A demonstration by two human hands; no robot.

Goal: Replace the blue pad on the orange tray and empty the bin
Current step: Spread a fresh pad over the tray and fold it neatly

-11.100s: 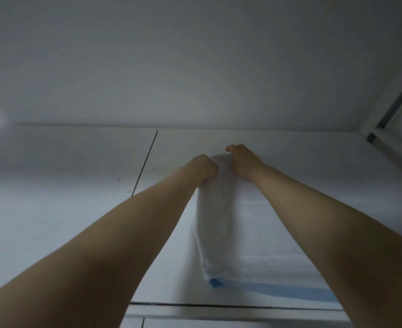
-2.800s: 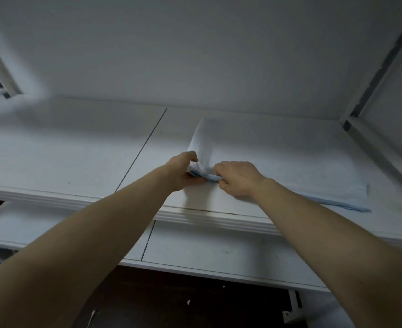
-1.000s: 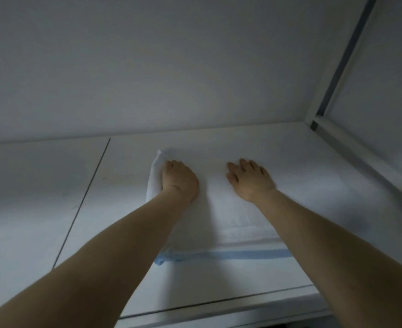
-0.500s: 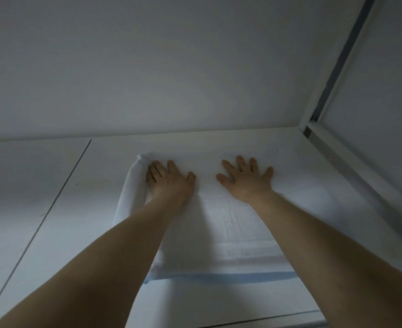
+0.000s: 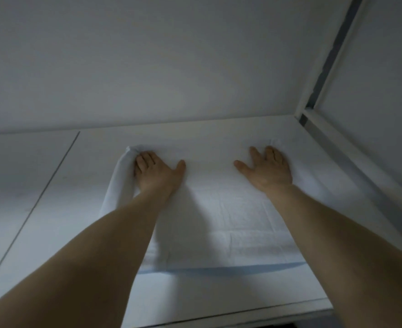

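Observation:
A white pad with a blue near edge point(image 5: 218, 221) lies spread on a white shelf top point(image 5: 53, 185). My left hand point(image 5: 158, 172) presses flat on the pad near its far left corner, where the left edge is still rolled up beside the fingers. My right hand point(image 5: 266, 168) lies flat with spread fingers on the far right part of the pad. No orange tray or bin is in view.
A white wall rises behind the shelf. A white frame with a dark strip point(image 5: 325, 67) runs up the right corner, and a rail point(image 5: 360, 166) borders the shelf on the right. A dark seam point(image 5: 34, 200) divides the shelf top at left.
Both hands have slid apart across the pad, the left toward the left edge and the right toward the right, spreading it wider and flatter.

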